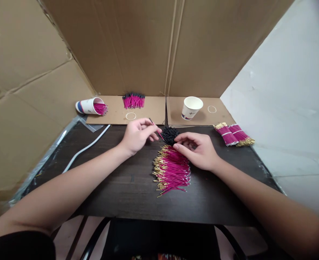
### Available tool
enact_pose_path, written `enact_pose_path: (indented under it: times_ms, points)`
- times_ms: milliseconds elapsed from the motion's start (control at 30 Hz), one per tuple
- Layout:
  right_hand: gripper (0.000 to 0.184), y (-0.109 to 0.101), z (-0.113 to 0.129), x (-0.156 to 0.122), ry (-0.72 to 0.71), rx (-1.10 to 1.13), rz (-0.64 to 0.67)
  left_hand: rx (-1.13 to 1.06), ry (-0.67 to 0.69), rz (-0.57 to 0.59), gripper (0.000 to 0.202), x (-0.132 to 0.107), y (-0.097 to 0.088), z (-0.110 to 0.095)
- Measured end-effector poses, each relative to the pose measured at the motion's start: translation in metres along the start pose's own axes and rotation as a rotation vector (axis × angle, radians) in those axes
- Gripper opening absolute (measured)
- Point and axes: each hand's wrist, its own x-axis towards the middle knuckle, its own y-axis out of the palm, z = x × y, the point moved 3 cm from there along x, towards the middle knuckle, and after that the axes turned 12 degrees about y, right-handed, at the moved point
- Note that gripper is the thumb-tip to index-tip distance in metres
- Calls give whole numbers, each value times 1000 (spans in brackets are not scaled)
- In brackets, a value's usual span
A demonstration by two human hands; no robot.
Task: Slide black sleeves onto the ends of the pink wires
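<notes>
Left hand (137, 136) on my feed: thumb and forefinger pinched shut on a single pink wire (156, 129), its tip by the heap of black caps (169, 134). Right hand (199, 151) half-curled, fingertips resting on the top of the pink wire pile (171, 169) mid dark table (116, 187) — can't tell if it grips any.

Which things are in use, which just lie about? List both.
In use: single pink wire in left hand; heap of black sleeves; pile of gold-tipped pink wires under right hand.
Lying about: upright white paper cup; tipped paper cup; banded pink wire bundles.
</notes>
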Motion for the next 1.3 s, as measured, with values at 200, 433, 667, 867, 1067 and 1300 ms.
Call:
enact_pose_path:
  times_ms: [200,433,667,867,1067,1300]
  points:
    - [22,-2,-2,2,-43,-40,-26,203,-81,-204,14,28,-36,8]
    - [18,-1,-5,2,-97,-68,-2,705,-43,-155,10,27,-48,19]
    - [16,-1,-4,1,-116,-103,3,792,36,-119,15,29,-51,26]
    - [16,-1,-3,1,-108,-143,12,775,103,-150,14,29,-51,26]
    - [14,-2,-2,1,-173,-169,13,810,72,-150,14,26,-45,20]
    - [11,-6,2,3,-225,-246,22,840,115,-112,19,22,-39,21]
